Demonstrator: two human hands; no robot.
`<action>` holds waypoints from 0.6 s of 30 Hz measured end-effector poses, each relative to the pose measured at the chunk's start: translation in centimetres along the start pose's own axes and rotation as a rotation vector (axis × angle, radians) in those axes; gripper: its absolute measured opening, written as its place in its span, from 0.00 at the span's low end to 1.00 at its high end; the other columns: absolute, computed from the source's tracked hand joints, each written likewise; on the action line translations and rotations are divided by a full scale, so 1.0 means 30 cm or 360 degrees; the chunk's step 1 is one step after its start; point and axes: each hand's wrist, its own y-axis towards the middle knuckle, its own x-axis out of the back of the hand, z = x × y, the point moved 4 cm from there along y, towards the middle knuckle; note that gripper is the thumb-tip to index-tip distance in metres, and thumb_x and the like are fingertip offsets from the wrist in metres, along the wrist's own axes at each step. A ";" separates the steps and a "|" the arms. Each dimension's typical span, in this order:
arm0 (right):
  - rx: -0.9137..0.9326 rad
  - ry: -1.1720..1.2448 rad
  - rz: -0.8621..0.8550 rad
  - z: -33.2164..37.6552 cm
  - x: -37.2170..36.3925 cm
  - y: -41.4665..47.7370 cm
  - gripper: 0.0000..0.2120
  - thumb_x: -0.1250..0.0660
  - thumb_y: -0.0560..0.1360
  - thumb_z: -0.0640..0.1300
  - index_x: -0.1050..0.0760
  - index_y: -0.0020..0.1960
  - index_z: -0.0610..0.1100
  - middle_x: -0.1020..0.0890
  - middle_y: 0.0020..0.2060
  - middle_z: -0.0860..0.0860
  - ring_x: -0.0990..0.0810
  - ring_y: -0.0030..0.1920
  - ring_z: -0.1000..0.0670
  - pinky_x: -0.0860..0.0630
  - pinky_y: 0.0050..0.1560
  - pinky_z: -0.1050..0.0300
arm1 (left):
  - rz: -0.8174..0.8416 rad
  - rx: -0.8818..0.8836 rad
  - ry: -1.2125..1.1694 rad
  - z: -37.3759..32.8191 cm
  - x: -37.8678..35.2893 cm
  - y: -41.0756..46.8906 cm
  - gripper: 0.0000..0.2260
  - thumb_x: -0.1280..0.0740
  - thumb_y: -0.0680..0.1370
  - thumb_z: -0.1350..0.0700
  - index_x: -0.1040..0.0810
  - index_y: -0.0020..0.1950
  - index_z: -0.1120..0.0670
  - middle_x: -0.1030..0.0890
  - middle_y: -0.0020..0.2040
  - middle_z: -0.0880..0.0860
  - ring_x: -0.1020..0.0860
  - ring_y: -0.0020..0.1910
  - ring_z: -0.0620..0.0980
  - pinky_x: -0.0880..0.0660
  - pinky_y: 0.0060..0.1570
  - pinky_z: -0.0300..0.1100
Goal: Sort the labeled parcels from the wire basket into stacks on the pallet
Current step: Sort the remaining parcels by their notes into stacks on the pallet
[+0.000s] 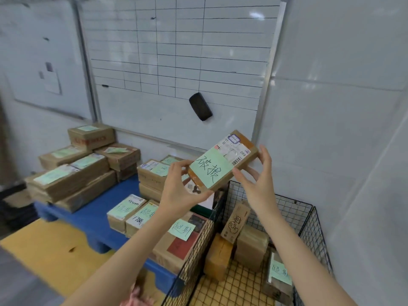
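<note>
At frame centre, above the wire basket, a flat brown parcel was held at both ends: left hand gripping the lower end, right hand fingers pinching the upper. It looked stiff and light, best held by its short ends. Stacks sat on the blue pallet at left, below a whiteboard.

Bright, even, cool light from overhead. I note two soft glare patches on the whiteboard, top right. Shadows faint, with slight shade beneath the parcel. Wide-angle bowing: whiteboard frame and wall seams curve toward the edges. Centre sharp, handwriting legible. Left edge and bottom corners smeared, soft.
</note>
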 end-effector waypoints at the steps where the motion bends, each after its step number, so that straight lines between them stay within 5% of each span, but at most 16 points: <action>1: 0.0007 0.0051 0.0022 0.003 -0.046 -0.003 0.44 0.26 0.74 0.43 0.51 0.78 0.59 0.40 0.77 0.56 0.24 0.63 0.56 0.25 0.43 0.75 | -0.0059 0.0037 0.0001 0.010 0.032 -0.008 0.37 0.19 0.61 0.44 0.33 0.64 0.45 0.27 0.62 0.46 0.27 0.62 0.39 0.26 0.61 0.38; 4: 0.0059 0.0139 0.0145 0.019 -0.188 -0.013 0.44 0.26 0.74 0.42 0.51 0.75 0.63 0.36 0.75 0.56 0.21 0.59 0.60 0.23 0.45 0.72 | -0.0216 0.0115 0.0022 0.027 0.131 -0.029 0.35 0.18 0.63 0.50 0.33 0.64 0.47 0.25 0.60 0.44 0.27 0.59 0.32 0.29 0.54 0.26; 9: 0.0085 0.0141 0.0432 0.050 -0.467 -0.028 0.40 0.25 0.74 0.42 0.44 0.76 0.56 0.35 0.75 0.57 0.23 0.62 0.58 0.23 0.50 0.69 | -0.0383 0.0183 0.0013 0.093 0.353 -0.062 0.36 0.18 0.64 0.53 0.33 0.66 0.50 0.25 0.59 0.40 0.29 0.58 0.29 0.31 0.56 0.28; 14: 0.0118 0.0075 0.0579 0.083 -0.709 -0.016 0.41 0.25 0.73 0.42 0.45 0.77 0.57 0.35 0.75 0.55 0.24 0.64 0.54 0.23 0.63 0.51 | -0.0396 0.0135 0.0113 0.175 0.565 -0.058 0.37 0.18 0.64 0.53 0.34 0.67 0.47 0.26 0.63 0.43 0.28 0.63 0.38 0.29 0.60 0.31; 18: 0.0063 0.0089 0.0633 0.109 -0.902 0.006 0.40 0.26 0.74 0.43 0.46 0.76 0.59 0.31 0.71 0.55 0.19 0.54 0.59 0.23 0.48 0.69 | -0.0390 0.0087 0.0171 0.257 0.741 -0.031 0.36 0.18 0.65 0.54 0.32 0.68 0.45 0.25 0.64 0.44 0.26 0.63 0.40 0.27 0.59 0.34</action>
